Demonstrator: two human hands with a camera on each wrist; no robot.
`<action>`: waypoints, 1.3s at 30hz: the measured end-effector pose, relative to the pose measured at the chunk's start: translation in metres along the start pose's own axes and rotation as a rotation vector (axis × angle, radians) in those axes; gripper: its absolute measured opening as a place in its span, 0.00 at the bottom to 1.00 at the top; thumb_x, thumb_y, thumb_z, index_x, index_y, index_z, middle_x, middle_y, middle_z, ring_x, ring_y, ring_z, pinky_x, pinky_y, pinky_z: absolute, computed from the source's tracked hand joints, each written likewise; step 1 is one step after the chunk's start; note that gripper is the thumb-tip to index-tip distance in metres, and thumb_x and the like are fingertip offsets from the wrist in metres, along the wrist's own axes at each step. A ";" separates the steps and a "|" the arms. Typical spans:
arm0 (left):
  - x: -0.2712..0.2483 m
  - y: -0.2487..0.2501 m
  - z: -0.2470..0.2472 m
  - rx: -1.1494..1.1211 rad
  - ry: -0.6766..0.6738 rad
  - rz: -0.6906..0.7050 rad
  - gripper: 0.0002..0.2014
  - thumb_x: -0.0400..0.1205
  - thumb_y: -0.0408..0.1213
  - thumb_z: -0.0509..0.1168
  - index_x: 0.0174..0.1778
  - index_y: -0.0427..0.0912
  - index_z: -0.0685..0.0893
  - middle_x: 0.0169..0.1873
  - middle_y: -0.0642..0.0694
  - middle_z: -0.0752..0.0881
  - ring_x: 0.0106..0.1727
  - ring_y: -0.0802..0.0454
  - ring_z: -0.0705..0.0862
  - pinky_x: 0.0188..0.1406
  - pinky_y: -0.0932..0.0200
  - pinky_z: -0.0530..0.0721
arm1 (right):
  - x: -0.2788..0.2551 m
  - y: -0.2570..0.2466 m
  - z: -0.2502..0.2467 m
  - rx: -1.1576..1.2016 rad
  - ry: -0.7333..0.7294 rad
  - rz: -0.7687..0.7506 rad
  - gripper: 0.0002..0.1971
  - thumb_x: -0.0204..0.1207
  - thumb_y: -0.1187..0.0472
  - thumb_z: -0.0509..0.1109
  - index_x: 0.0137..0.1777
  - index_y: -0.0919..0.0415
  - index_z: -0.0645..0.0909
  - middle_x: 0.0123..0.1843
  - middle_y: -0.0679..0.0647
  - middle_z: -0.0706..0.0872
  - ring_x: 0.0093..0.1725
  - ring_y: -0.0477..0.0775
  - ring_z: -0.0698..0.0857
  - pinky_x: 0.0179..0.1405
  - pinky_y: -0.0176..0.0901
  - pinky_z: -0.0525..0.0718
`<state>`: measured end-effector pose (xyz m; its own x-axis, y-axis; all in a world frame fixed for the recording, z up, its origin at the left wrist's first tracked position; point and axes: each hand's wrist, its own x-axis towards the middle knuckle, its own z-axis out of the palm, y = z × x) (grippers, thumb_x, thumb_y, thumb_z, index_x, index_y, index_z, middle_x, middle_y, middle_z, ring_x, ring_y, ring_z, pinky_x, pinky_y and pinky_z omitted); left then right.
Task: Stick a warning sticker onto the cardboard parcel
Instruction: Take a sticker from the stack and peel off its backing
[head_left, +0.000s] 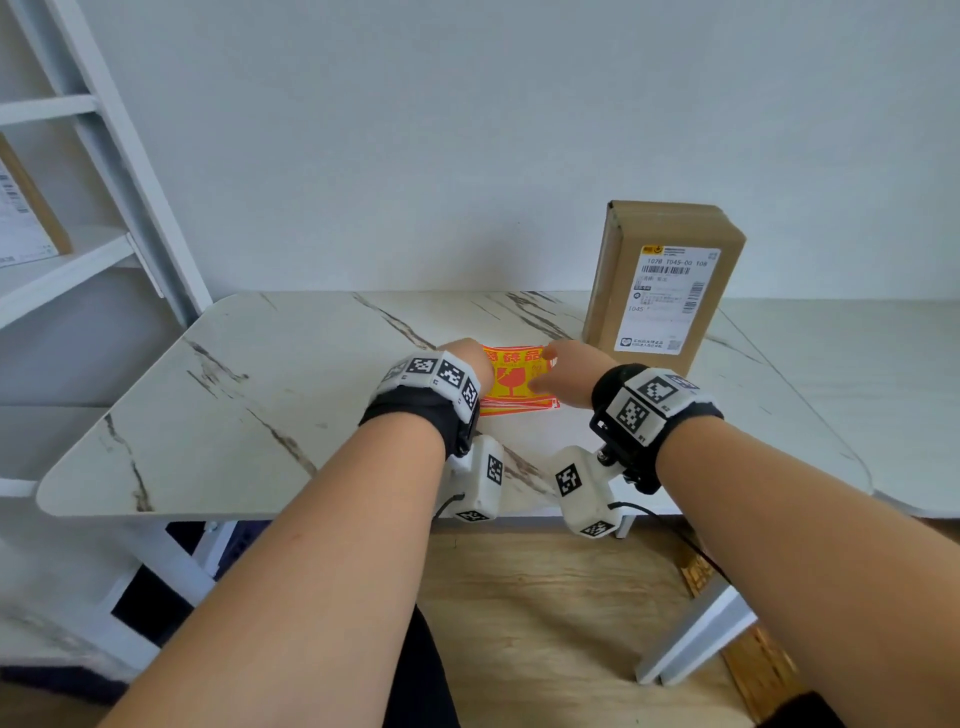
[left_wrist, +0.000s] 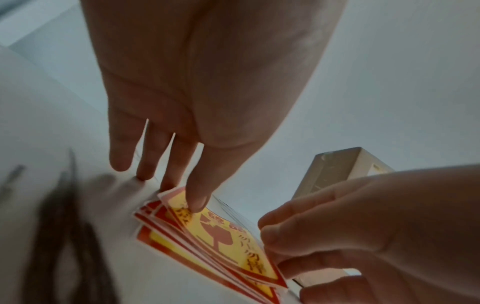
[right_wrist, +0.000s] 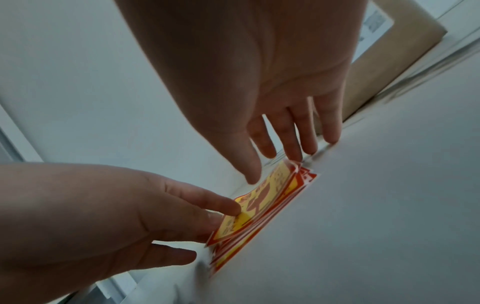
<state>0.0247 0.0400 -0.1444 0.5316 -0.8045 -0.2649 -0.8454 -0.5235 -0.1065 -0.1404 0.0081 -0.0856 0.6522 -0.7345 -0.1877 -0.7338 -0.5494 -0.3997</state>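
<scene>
- Stickers (head_left: 517, 382), red and yellow with a broken-glass mark, are stacked flat on the white marble table (head_left: 291, 374), near its middle and closer to the back edge than the front.
- Just beside the stack, toward the back right, a cardboard parcel (head_left: 662, 286) is stood upright on the table, with a white shipping label (head_left: 670, 299) on its front face.
- The left hand (head_left: 467, 358) is laid over the left end of the stack; its fingers are held nearly straight, and the index fingertip (left_wrist: 196, 202) is pressed on the top sticker's corner.
- The right hand (head_left: 569, 371) is set at the right end of the stack; in the left wrist view its fingers (left_wrist: 280, 232) are curled against the raised edge of the top sticker (left_wrist: 226, 236), which appears to be pinched there.
- The top sticker is seen bowed upward between the two hands.
- A white shelf unit (head_left: 78, 218) is seen past the table's left edge.
</scene>
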 end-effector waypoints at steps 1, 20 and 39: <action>0.027 0.001 0.008 -0.061 -0.003 -0.009 0.19 0.70 0.33 0.60 0.51 0.51 0.90 0.52 0.45 0.91 0.43 0.42 0.89 0.50 0.43 0.88 | 0.000 0.002 -0.001 0.040 0.034 0.014 0.22 0.79 0.60 0.67 0.71 0.67 0.75 0.67 0.61 0.83 0.64 0.60 0.84 0.61 0.49 0.83; -0.027 0.028 -0.023 -0.397 0.074 -0.156 0.13 0.80 0.34 0.63 0.55 0.41 0.91 0.56 0.45 0.90 0.54 0.41 0.88 0.54 0.55 0.82 | 0.022 0.016 0.010 0.246 0.126 0.149 0.07 0.74 0.64 0.72 0.48 0.67 0.87 0.42 0.57 0.89 0.39 0.55 0.86 0.40 0.44 0.87; -0.077 0.055 -0.076 -1.118 0.347 0.127 0.07 0.76 0.41 0.74 0.47 0.45 0.90 0.35 0.49 0.87 0.35 0.54 0.85 0.40 0.64 0.83 | -0.016 0.049 -0.047 0.504 0.332 0.033 0.16 0.75 0.71 0.56 0.32 0.54 0.79 0.42 0.57 0.85 0.48 0.61 0.86 0.56 0.58 0.88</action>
<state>-0.0587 0.0514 -0.0566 0.5785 -0.8118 0.0800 -0.4684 -0.2503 0.8473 -0.1955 -0.0259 -0.0604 0.4771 -0.8774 0.0502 -0.5188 -0.3273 -0.7897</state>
